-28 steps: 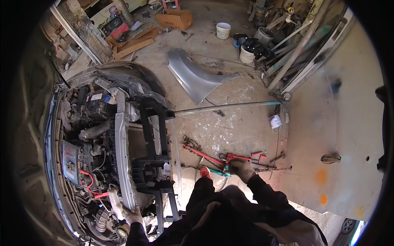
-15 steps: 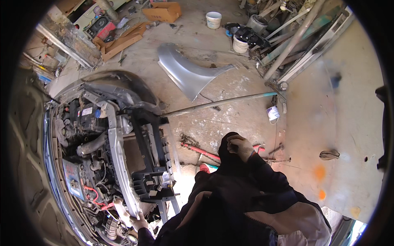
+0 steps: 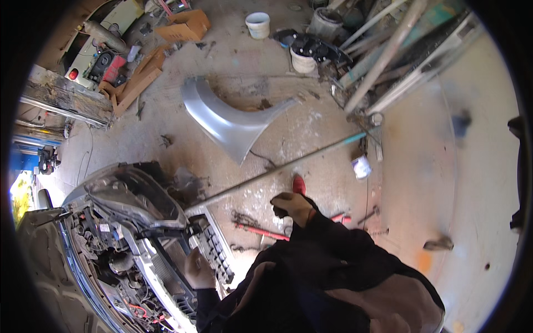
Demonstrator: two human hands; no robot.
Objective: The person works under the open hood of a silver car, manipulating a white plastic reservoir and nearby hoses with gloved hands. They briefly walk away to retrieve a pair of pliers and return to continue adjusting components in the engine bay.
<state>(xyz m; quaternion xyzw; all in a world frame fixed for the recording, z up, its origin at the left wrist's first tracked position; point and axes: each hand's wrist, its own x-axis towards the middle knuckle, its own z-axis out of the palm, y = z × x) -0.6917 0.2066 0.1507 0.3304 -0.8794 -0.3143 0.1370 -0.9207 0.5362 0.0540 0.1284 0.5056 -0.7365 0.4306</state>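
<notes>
My left hand hovers at the front of a car with its hood up, beside the radiator and the pale crossmember; motion blurs its fingers. My right hand is raised in front of my body, fingers curled round something dark that I cannot make out. A dark headlight sits at the car's front corner. Left of the hands lies the exposed engine bay. A silver fender rests on the floor ahead.
A long pole crosses the floor ahead. Red bars with chains lie near my red shoe. White buckets, a cardboard box and leaning poles stand farther off. A pale panel fills the right side.
My left hand has left the crossmember and moved forward. My right hand is still closed, now farther left in view. The view has turned and moved forward; my red shoe shows ahead.
</notes>
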